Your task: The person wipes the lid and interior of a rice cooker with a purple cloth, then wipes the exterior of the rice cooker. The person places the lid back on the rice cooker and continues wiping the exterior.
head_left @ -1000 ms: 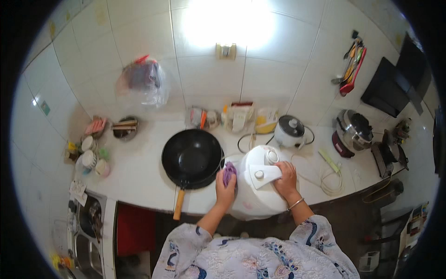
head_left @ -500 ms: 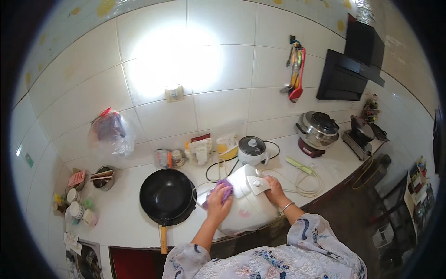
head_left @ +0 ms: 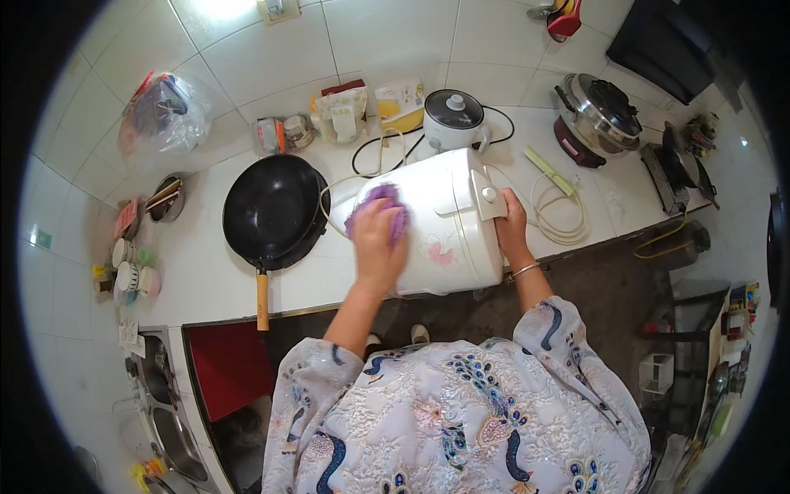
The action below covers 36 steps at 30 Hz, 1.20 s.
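Note:
A white rice cooker with a pink flower print lies tilted at the counter's front edge, its bottom turned left. My left hand is closed on a crumpled purple cloth and presses it against the cooker's left end; hand and cloth are slightly blurred. On the cooker's right end, my right hand grips a projecting white part beside a round knob. The fingertips of that hand are partly hidden. A pale cord runs out on the left of the cooker.
A black wok with a wooden handle stands left on the white counter. Behind the cooker is a small lidded electric pot. A green power strip with coiled cord and a pressure cooker stand right. The sink is lower left.
My view has tipped down, showing more floor and clothing. The rice cooker has been tilted, showing more of its flowered side. My left hand and the cloth have shifted over its left end.

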Available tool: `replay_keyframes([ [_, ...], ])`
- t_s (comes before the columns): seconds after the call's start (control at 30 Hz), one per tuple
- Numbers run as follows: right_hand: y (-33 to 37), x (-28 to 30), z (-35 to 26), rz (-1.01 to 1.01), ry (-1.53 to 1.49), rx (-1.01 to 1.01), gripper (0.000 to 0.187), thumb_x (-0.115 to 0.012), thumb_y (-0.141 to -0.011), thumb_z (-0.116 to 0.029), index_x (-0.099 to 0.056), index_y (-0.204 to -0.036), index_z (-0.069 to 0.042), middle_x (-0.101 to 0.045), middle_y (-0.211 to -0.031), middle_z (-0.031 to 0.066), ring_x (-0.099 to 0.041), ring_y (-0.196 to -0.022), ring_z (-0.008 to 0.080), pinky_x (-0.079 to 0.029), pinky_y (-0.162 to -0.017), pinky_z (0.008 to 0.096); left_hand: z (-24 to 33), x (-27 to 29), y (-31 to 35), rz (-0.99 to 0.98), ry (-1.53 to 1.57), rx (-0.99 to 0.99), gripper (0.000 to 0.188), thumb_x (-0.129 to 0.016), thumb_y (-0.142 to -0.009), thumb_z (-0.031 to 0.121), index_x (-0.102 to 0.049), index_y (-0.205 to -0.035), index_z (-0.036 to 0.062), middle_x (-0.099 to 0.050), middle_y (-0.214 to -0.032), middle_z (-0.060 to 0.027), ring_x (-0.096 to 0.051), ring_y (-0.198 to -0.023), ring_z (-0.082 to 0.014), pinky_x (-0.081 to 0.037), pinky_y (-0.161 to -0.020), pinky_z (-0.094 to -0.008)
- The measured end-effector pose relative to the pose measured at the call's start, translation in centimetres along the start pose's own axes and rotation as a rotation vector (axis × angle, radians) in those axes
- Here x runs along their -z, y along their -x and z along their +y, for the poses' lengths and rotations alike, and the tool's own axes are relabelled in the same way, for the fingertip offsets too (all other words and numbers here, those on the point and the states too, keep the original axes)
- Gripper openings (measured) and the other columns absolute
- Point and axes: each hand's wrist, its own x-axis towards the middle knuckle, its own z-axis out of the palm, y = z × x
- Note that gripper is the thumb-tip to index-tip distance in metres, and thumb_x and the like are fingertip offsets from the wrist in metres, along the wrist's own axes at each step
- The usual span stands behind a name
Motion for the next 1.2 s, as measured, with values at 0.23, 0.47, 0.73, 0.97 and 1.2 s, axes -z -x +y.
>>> replay_keyframes([
  [0.23,0.1,0.6,1.4,0.015,0.066,0.020,0.008,-0.057,-0.082,0.000,-0.054,-0.089,-0.001,-0.060,-0.083,0.0164,-0.058,-0.080,0.0349,-0.047,-0.074,0.0394,3.7,-3.2,-4.6,-0.087,0.186,-0.076,0.031,-0.067,-0.079,0.011,-0.060,-0.108,0.0023,-0.058,-0.115,-0.0178,-0.052,-0.113,-0.0386,-0.041,-0.096,-0.0464],
  [0.47,1.2,1.9,2.3,0.041,-0.004,-0.113,0.003,-0.055,-0.087,0.001,-0.053,-0.086,-0.001,-0.061,-0.080,0.0088,-0.058,-0.078,0.0180,-0.047,-0.072,0.0325,1.8,-5.7,-6.3,-0.041,-0.036,0.039,0.020,-0.068,-0.075,0.012,-0.061,-0.091,0.0032,-0.062,-0.102,-0.0169,-0.057,-0.097,-0.0371,-0.046,-0.084,-0.0449],
  [0.73,1.8,1.5,2.2,-0.045,0.024,-0.010,0.006,-0.058,-0.086,0.000,-0.052,-0.087,-0.001,-0.060,-0.078,0.0110,-0.058,-0.074,0.0220,-0.047,-0.069,0.0336,9.3,-4.4,-4.5,-0.074,0.094,-0.103,0.027,-0.070,-0.080,0.015,-0.060,-0.101,0.0030,-0.057,-0.116,-0.0166,-0.054,-0.107,-0.0381,-0.042,-0.094,-0.0461],
  [0.97,3.3,-1.1,1.2,0.048,-0.053,0.027,0.007,-0.058,-0.084,0.000,-0.056,-0.090,-0.002,-0.060,-0.080,0.0101,-0.058,-0.076,0.0190,-0.047,-0.071,0.0322,1.9,-2.1,-4.9,-0.070,-0.019,0.042,0.026,-0.068,-0.077,0.013,-0.061,-0.099,0.0018,-0.061,-0.111,-0.0199,-0.057,-0.105,-0.0398,-0.044,-0.092,-0.0455],
  [1.2,2.0,-2.2,-2.7,-0.151,0.101,0.239,0.009,-0.059,-0.082,-0.005,-0.054,-0.088,-0.001,-0.058,-0.083,0.0158,-0.057,-0.079,0.0379,-0.047,-0.073,0.0435,6.0,1.3,-5.2,-0.109,0.060,-0.095,0.027,-0.067,-0.080,0.009,-0.061,-0.106,0.0027,-0.060,-0.115,-0.0162,-0.056,-0.109,-0.0356,-0.043,-0.095,-0.0407],
])
